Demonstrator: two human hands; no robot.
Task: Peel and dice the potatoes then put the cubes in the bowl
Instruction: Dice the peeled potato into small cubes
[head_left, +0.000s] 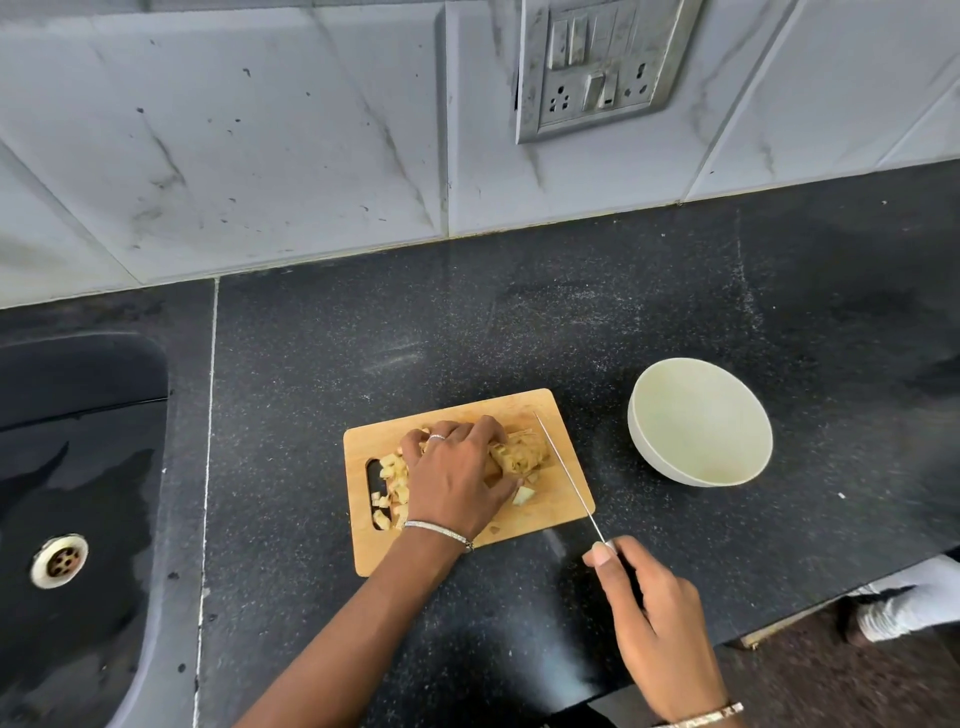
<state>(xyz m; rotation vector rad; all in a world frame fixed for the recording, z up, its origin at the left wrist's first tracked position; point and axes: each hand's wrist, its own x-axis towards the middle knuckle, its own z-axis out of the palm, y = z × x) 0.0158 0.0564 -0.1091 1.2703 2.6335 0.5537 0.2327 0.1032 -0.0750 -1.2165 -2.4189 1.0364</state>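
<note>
A wooden cutting board (561, 499) lies on the black counter. On it my left hand (457, 478) holds down a sliced potato (522, 454) with curled fingers. Several pale potato cubes (390, 486) lie at the board's left side by its handle slot, and one loose piece (523, 495) lies near my thumb. My right hand (649, 618) grips the handle of a knife (563, 470) whose thin blade stands edge-down just right of the potato. A white bowl (698, 422) with nothing visible in it stands to the right of the board.
A black sink (78, 467) with a metal drain (58, 560) is at the left. The tiled wall with a switch and socket plate (597, 65) rises behind the counter (467, 322). The counter's front edge runs at the lower right, with a person's foot (893, 613) beyond it.
</note>
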